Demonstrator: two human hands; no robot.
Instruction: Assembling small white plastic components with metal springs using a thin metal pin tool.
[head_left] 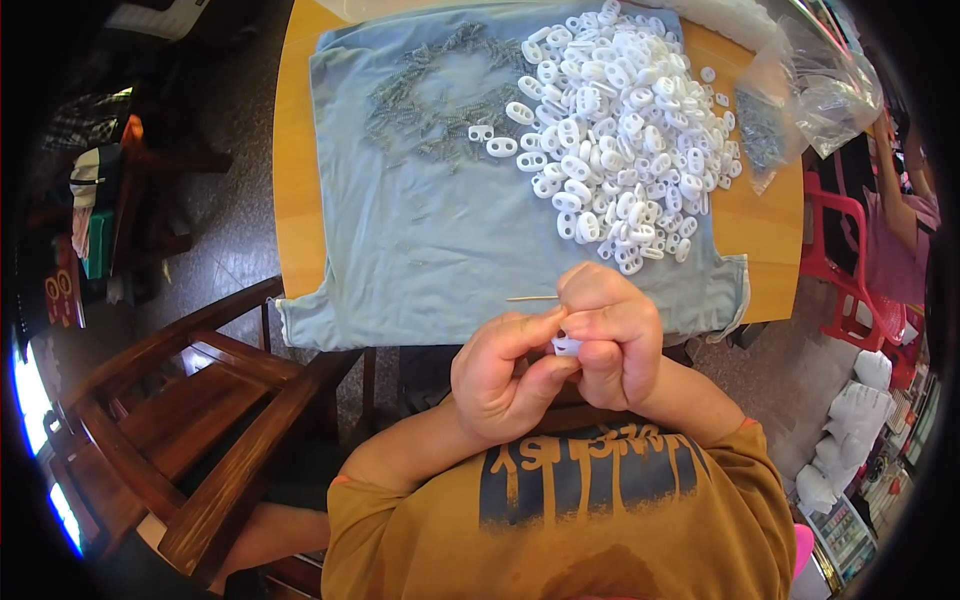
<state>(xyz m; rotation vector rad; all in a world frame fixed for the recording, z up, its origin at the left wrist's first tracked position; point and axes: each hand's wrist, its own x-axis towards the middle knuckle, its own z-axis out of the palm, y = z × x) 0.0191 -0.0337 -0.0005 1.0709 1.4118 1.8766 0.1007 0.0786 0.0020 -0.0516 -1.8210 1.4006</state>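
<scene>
Close to my chest, both hands meet around one small white plastic cord lock [567,347]. My left hand [507,378] pinches it between thumb and fingers. My right hand [615,335] is closed on its other side, and a thin stick [532,298] juts out leftward from the curled fingers. Most of the cord lock is covered by my fingertips. Beyond my hands, a heap of white two-holed cord locks [620,130] lies on a blue-grey cloth [430,250]. Left of the heap is a loose ring of small metal springs [410,95], with a few cord lock pieces [501,147] beside it.
The cloth covers most of a wooden table [296,150]. A clear plastic bag [815,85] of springs sits at its right edge. A wooden chair [230,440] stands at the left; a red plastic chair [845,260] and another person's arm [893,180] are at the right.
</scene>
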